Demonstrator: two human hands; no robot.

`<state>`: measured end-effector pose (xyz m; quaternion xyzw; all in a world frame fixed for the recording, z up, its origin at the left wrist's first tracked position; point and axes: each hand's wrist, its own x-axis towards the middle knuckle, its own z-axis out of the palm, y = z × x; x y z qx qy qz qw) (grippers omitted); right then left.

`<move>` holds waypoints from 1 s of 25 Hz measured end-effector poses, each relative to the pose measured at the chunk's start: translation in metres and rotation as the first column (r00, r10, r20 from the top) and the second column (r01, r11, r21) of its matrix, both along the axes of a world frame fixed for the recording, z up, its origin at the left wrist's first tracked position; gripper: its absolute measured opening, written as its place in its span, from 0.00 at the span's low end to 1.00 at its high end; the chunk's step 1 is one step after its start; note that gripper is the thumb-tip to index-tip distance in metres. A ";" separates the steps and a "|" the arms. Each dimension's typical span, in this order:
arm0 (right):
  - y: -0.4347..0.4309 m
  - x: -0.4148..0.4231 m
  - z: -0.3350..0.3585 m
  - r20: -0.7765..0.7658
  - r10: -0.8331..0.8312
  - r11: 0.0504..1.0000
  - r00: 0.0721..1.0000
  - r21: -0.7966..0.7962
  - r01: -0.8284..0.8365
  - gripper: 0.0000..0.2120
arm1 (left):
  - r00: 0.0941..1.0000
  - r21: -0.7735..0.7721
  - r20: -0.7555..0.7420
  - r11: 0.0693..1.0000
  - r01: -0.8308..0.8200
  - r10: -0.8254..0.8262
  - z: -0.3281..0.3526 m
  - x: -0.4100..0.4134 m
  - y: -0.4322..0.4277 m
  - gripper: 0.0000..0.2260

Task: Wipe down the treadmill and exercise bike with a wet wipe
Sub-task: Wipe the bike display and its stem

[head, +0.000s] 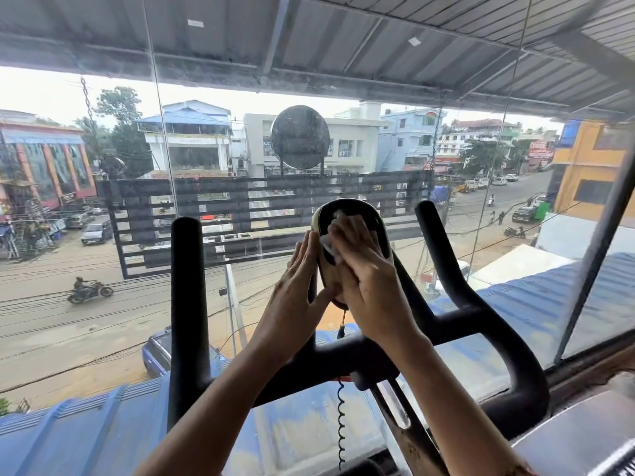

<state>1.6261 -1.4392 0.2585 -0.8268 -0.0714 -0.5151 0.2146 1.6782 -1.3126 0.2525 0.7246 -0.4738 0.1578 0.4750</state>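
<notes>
Wet wipe (pixel 327 246): crumpled, white | right hand (pixel 369 283) presses it | oval glossy console (pixel 360 213)

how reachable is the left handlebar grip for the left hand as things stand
Probably yes: the left hand rests flat against the side of the bike console, holding nothing, and the left handlebar grip stands to its left with only open air between.

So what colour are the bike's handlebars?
The handlebars are black, best seen in the head view.
</notes>
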 end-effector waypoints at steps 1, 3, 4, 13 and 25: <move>0.002 -0.005 -0.010 0.007 0.017 0.999 1.000 -0.052 -0.017 0.20 | 1.000 -0.003 -0.003 1.000 0.002 -0.002 0.000 -0.001 0.000 0.35; -0.009 -0.018 -0.027 0.061 0.017 0.999 0.998 -0.042 -0.015 0.19 | 1.000 -0.002 -0.018 1.000 0.008 -0.008 0.001 -0.003 0.000 0.35; -0.016 -0.023 -0.028 0.077 0.024 0.998 0.997 0.050 -0.028 0.18 | 1.000 -0.004 -0.022 1.000 0.006 -0.006 0.001 -0.003 0.000 0.35; -0.034 0.029 0.070 -0.243 -0.031 0.942 0.970 0.317 0.110 0.15 | 0.998 -0.030 -0.050 0.999 -0.040 0.039 0.004 -0.003 0.002 0.34; -0.032 -0.046 -0.043 -0.014 0.063 0.977 0.998 -0.202 -0.065 0.19 | 0.985 -0.088 0.173 0.996 0.014 0.001 0.003 -0.007 0.004 0.32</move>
